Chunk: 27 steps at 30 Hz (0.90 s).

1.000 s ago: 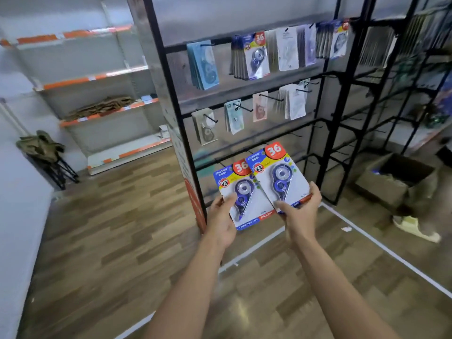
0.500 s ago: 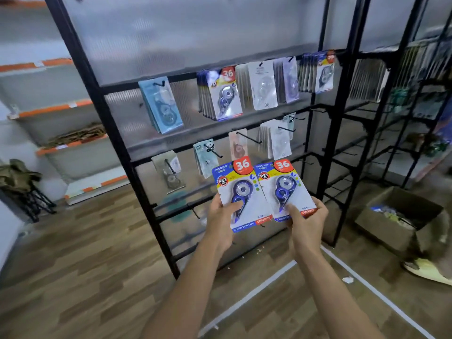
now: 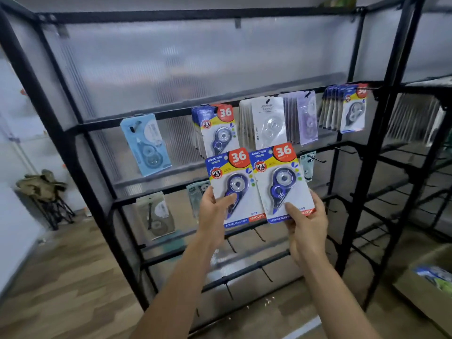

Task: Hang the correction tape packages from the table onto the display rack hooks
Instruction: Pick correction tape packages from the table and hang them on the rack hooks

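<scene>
I hold two blue correction tape packages marked "36" side by side in front of the black display rack (image 3: 80, 152). My left hand (image 3: 214, 212) grips the lower edge of the left package (image 3: 232, 182), thumb across its front. My right hand (image 3: 305, 221) grips the bottom of the right package (image 3: 281, 179) the same way. Both packages stand upright just below a stack of matching "36" packages (image 3: 217, 128) hanging on a hook. Bare hooks (image 3: 315, 158) stick out of the bar to the right of my packages.
More hanging packages fill the upper bar: a light blue one (image 3: 146, 145), white ones (image 3: 267, 123), purple ones (image 3: 307, 118) and another "36" stack (image 3: 349, 111). Several bare hooks (image 3: 265, 274) line the lower bars. A cardboard box (image 3: 425, 287) sits on the floor at right.
Both hands have lifted the two packages higher and closer to the rack. My view has tilted up and moved nearer, so the hanging "36" stack sits right above them.
</scene>
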Each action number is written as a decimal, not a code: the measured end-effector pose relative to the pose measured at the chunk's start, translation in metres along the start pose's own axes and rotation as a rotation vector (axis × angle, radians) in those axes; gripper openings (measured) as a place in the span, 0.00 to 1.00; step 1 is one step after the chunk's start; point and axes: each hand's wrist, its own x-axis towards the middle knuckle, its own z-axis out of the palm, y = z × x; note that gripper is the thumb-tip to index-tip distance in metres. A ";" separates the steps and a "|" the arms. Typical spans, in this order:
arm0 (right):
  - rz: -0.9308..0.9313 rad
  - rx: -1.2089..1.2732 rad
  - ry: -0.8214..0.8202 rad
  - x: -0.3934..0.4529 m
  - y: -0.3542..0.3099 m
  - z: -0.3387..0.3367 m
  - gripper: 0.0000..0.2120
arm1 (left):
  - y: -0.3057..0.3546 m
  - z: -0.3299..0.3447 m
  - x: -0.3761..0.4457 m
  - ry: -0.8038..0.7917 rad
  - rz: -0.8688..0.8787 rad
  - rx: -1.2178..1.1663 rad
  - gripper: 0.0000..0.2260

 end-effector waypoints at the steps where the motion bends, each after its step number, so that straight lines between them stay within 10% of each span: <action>1: 0.003 0.005 -0.010 0.009 0.001 0.004 0.22 | 0.000 0.003 0.011 0.010 0.021 0.009 0.15; 27: 0.106 -0.301 -0.160 0.286 -0.033 -0.169 0.12 | -0.158 0.235 0.155 -0.032 0.113 0.321 0.14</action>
